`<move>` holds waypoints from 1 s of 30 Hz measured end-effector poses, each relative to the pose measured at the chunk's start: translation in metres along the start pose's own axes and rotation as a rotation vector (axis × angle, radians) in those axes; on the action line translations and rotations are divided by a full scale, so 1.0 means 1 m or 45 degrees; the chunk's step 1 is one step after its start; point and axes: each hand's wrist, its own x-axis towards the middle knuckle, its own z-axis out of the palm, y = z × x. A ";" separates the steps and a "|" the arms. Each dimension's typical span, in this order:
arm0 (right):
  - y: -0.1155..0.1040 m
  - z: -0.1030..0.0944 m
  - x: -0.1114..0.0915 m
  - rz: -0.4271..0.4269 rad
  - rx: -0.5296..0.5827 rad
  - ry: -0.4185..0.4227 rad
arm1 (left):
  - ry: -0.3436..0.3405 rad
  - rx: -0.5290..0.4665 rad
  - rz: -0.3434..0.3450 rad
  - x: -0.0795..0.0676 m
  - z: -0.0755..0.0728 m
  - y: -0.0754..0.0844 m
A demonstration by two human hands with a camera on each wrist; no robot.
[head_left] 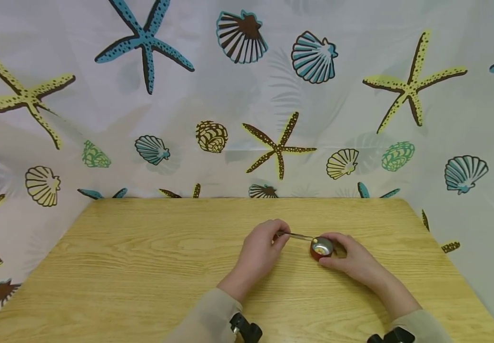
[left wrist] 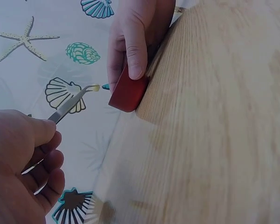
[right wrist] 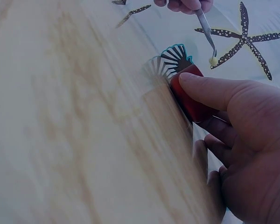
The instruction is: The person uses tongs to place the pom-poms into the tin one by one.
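Note:
Between thumb and fingers my left hand (head_left: 261, 251) pinches a pair of metal tweezers (head_left: 298, 236), whose bent tips point right. A small pale yellow piece (left wrist: 96, 87) is caught at the tips, just above the rim of a small round bowl (head_left: 314, 256). The bowl is red outside and silvery inside, with some yellowish bits (head_left: 321, 251) at its bottom. My right hand (head_left: 354, 259) grips the bowl from the right, the thumb (right wrist: 210, 91) on its near side and fingers on the far side. The bowl sits upright on the table.
The wooden table (head_left: 144, 267) stretches out to both sides and toward me. A white cloth (head_left: 178, 100) printed with starfish and shells hangs behind its back edge and along both sides. Dark wrist cameras (head_left: 247, 328) are strapped over my sleeves.

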 end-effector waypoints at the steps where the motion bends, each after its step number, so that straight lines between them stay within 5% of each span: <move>1: 0.000 0.000 0.000 0.006 -0.004 0.001 | -0.003 -0.001 -0.002 0.001 0.001 0.000; 15: 0.000 -0.002 0.000 -0.005 -0.017 0.000 | -0.006 0.019 -0.009 0.007 0.015 -0.004; 30: 0.001 -0.001 -0.001 0.004 -0.024 0.003 | 0.011 -0.004 -0.048 0.000 0.005 -0.008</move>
